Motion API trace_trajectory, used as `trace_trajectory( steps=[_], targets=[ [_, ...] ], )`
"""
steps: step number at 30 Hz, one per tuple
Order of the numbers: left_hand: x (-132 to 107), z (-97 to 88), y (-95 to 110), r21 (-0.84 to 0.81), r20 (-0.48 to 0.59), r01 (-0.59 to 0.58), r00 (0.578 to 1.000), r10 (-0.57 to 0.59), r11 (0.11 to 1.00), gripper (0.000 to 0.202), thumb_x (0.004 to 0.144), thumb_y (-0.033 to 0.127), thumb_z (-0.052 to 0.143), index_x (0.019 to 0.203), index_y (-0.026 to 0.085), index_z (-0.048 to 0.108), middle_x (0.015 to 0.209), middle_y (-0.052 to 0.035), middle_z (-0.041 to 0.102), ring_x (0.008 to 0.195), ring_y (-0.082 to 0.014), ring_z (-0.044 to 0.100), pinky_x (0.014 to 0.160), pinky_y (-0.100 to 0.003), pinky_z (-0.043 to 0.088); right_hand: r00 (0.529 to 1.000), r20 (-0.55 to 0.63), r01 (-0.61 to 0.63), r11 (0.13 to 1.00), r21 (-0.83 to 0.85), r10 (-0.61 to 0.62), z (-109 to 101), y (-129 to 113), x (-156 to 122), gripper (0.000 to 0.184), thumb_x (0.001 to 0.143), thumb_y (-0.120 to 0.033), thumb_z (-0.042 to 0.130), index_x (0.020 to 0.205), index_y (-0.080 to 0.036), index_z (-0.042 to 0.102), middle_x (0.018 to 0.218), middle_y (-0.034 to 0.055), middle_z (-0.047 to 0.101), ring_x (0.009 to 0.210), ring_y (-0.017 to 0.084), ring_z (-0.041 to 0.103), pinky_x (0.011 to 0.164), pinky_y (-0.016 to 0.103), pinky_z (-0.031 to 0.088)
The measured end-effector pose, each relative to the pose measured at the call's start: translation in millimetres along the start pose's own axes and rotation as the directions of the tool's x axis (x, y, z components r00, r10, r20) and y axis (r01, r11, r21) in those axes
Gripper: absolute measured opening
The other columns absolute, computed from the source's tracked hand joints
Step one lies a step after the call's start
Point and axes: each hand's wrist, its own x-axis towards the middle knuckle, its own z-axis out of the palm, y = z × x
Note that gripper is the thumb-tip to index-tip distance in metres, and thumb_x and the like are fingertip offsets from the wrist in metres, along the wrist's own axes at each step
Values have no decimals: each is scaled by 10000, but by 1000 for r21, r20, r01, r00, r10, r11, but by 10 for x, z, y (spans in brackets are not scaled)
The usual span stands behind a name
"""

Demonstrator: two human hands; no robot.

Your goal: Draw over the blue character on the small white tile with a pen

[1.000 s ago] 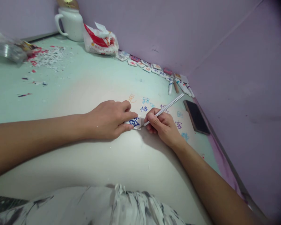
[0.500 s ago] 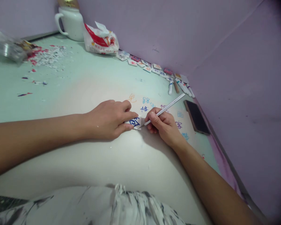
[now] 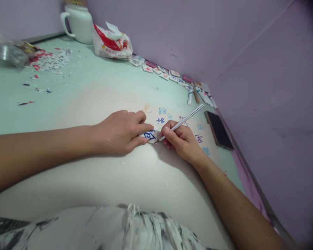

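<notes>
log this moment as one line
left hand: pins small tile to table | right hand: grip on thin pen, tip at tile | phone right

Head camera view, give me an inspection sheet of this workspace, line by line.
Surface: pale green table, coloured characters written on it.
Job's things: small white tile with blue character; thin pen, tip at tile.
Clutter: row of tiles and markers by wall, phone, white jug, snack bag, red and white scraps.
Grippers: left hand pins tile; right hand grips pen.
Cables: nothing seen.
Surroundings: lilac walls.
</notes>
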Motion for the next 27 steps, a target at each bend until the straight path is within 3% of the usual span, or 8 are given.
trace_trajectory(
  steps=[15, 27],
  targets=[
    [1, -14, 11, 4, 10, -8, 1000, 8, 1000, 427, 980, 419, 394, 1322, 291, 615, 1155, -105, 604, 863, -239, 630, 717, -355, 418, 1000, 23, -19, 1000, -21, 19, -10, -12, -6, 546, 870, -714, 554, 744, -184, 580, 600, -24, 529, 520, 102, 466, 520, 259, 365],
    [4, 41, -18, 23, -46, -30, 998, 31, 999, 415, 970, 426, 409, 1298, 296, 627, 1118, -92, 609, 781, -210, 609, 673, -330, 393, 999, 31, -23, 999, -37, 24, -17, 7, -5, 548, 872, -722, 544, 742, -190, 568, 596, -25, 524, 530, 108, 473, 524, 258, 375]
  ],
)
